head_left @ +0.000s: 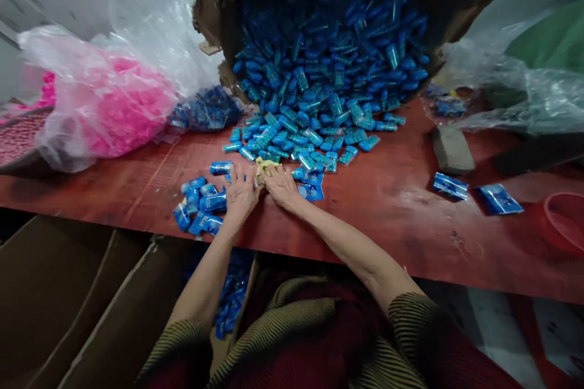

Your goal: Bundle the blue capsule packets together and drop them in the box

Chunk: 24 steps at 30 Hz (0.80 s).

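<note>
Your left hand (pixel 243 192) and right hand (pixel 280 186) meet at a lumpy pale-yellow piece (pixel 265 165) near the heaped blue plastic containers (pixel 331 85) — I can't tell either grip's state.

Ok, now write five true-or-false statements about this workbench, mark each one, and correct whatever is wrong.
1. The left hand and right hand are close together over the red table. True.
2. The bag of pink pieces lies to the right of both hands. False: it lies to their left.
3. Blue containers spill onto the table from a torn cardboard box. True.
4. The grey block sits on top of two blue packets. False: the two packets lie apart from it, on the bare tabletop.
5. A cluster of small blue packs lies beside the left hand. True.
</note>
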Motion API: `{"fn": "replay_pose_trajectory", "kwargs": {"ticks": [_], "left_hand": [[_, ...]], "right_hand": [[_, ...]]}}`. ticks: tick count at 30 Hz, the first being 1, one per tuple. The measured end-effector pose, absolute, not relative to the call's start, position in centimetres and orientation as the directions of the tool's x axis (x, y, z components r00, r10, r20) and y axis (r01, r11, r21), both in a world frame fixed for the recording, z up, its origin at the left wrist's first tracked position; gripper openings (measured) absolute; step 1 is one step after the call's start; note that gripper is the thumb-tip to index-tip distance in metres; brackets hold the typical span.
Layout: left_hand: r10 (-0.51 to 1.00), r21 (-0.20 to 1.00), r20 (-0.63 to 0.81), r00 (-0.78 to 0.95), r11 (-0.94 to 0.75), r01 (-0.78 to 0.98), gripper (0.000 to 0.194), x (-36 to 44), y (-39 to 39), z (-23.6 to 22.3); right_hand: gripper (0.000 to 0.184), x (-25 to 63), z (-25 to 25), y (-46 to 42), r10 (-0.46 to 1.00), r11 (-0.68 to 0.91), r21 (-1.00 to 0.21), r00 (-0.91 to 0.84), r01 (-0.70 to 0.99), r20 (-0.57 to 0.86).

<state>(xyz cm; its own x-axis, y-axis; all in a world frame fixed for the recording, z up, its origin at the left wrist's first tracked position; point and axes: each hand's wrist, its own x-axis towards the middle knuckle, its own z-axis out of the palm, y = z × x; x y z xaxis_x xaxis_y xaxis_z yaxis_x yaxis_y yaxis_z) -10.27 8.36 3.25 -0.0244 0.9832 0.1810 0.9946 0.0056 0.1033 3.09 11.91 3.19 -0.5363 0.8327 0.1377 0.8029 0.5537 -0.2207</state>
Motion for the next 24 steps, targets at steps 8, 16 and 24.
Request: {"fn": "replay_pose_trajectory", "kwargs": {"ticks": [8, 16, 24], "left_hand": [[0.987, -0.041, 0.149, -0.053, 0.060, 0.997, 0.056, -13.9, 7.9, 1.9], [0.986, 0.009, 0.101, -0.129, 0.129, 0.992, 0.063, -16.0, 12.2, 2.7], [0.994, -0.059, 0.082, -0.071, 0.076, 0.995, 0.045, -16.2, 10.4, 3.2]], "right_hand": [[0.030, 3.1, 3.4, 12.3, 0.835, 0.550, -0.192, -0.534, 0.812, 0.134], [0.030, 3.0, 3.2, 13.0, 0.823, 0.568, -0.217, -0.556, 0.794, 0.117], [0.027, 5.0, 4.5, 11.0, 0.809, 0.588, -0.243, -0.562, 0.772, 0.172]]}}
